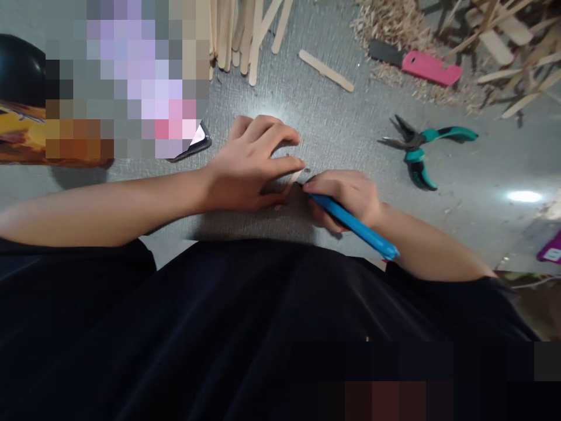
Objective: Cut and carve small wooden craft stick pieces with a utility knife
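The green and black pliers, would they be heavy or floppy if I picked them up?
The pliers would probably feel heavy for their size, since the jaws look metal. Their spread handles might swing at the joint. Lying flat, they likely won't roll.

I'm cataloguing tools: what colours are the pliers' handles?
The pliers' handles are teal green and black, best seen in the head view.
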Demonstrator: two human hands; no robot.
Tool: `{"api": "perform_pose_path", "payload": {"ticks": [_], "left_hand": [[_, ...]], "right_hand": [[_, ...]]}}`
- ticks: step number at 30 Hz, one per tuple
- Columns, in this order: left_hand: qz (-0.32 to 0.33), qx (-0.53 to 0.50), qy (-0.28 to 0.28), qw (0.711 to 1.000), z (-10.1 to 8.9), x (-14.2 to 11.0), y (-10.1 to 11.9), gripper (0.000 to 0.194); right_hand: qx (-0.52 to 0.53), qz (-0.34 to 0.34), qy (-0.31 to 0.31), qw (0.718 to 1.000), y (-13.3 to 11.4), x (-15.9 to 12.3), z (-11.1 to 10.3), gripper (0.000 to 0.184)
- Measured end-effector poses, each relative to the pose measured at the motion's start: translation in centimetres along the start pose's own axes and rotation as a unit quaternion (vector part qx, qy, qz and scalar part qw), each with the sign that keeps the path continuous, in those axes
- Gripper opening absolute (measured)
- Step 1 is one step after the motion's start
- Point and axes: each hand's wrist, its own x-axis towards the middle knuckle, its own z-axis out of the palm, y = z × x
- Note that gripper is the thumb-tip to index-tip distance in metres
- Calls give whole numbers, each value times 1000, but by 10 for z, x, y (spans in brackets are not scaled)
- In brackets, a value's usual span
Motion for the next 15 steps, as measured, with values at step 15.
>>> {"api": "perform_pose_path", "payload": {"ticks": [15], "left_hand": [[4, 14, -3, 1000, -5, 0, 5, 60]], "right_hand": [[32, -33, 103, 994, -13, 10, -1, 25]]}}
